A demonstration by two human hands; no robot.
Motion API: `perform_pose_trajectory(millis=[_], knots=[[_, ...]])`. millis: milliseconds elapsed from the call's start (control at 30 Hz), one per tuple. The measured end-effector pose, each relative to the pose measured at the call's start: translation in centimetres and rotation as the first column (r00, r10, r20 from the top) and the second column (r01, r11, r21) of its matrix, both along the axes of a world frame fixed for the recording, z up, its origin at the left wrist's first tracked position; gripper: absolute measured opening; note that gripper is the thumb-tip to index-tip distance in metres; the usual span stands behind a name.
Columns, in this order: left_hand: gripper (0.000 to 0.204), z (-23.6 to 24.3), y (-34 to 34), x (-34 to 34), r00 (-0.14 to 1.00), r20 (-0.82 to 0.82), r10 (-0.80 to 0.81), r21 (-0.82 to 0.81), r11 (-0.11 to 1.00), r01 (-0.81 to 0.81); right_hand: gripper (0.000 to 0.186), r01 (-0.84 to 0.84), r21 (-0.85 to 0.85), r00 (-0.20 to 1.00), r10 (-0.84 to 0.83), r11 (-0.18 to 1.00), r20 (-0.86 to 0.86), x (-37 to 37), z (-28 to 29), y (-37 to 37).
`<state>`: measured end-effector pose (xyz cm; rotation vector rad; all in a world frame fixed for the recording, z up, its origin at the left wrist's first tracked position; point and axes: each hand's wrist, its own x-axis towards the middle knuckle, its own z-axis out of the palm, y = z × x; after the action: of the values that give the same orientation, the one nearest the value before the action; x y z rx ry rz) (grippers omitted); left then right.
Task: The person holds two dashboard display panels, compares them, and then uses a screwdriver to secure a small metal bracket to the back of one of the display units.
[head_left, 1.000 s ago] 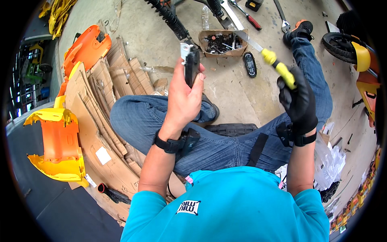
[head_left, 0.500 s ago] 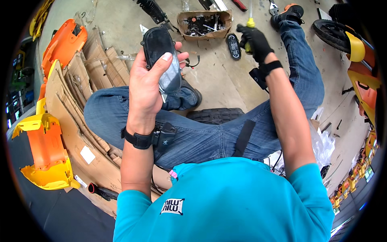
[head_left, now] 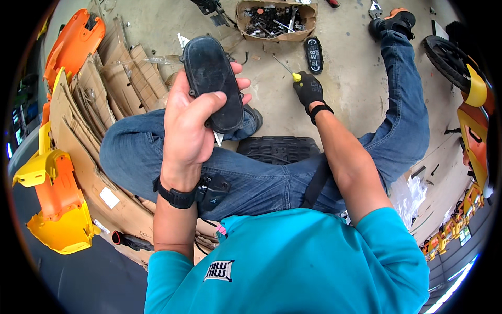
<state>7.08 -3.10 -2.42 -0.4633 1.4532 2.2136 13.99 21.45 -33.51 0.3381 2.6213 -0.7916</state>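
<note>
My bare left hand point(head_left: 189, 123) is closed round a flat black oval cover point(head_left: 212, 76) with small screw tabs along its rim. Its thumb presses on the dark face, and the fingers wrap behind. White pieces stick out past the cover's upper and lower ends. My right hand point(head_left: 309, 92), in a black glove, grips a screwdriver point(head_left: 296, 77) by its yellow handle. The thin shaft points up and to the left, apart from the cover. Just beyond the right hand, a black oval display unit point(head_left: 314, 56) with light markings lies on the concrete floor.
A cardboard box point(head_left: 277, 36) of screws and small parts stands ahead. Stacked cardboard point(head_left: 86, 152), an orange panel point(head_left: 76, 47) and a yellow-orange shell point(head_left: 63, 193) are on the left. A wheel point(head_left: 444, 60) is at right; a black treaded tyre point(head_left: 277, 149) lies between my legs.
My right hand has come left and nearer with the screwdriver, whose shaft now points up-left. The cover in my left hand has tilted, showing its dark face more fully.
</note>
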Motion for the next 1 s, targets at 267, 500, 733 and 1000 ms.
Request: perform_pose_trajectory(millis=[267, 500, 733, 1000], knots=[[0.050, -0.2, 0.5, -0.4, 0.998, -0.008, -0.067, -0.004, 0.998, 0.067, 0.010, -0.019, 0.087, 0.996, 0.027, 0.996, -0.090, -0.4, -1.3, -1.0], [0.056, -0.2, 0.7, -0.4, 0.986, -0.073, -0.149, -0.089, 0.986, 0.143, 0.011, -0.044, 0.122, 0.995, 0.055, 0.992, -0.086, -1.0, -1.5, -1.2], [0.054, -0.3, 0.3, -0.1, 0.974, -0.122, -0.193, -0.050, 0.981, 0.188, 0.023, 0.078, -0.076, 0.993, -0.071, 0.994, 0.091, -3.9, 4.4, -0.4], [0.052, 0.6, 0.0, 0.6, 0.966, -0.209, -0.152, 0.117, 0.977, 0.179, 0.022, 0.190, -0.538, 0.980, -0.129, 0.821, 0.150, -4.6, 15.3, 2.3]])
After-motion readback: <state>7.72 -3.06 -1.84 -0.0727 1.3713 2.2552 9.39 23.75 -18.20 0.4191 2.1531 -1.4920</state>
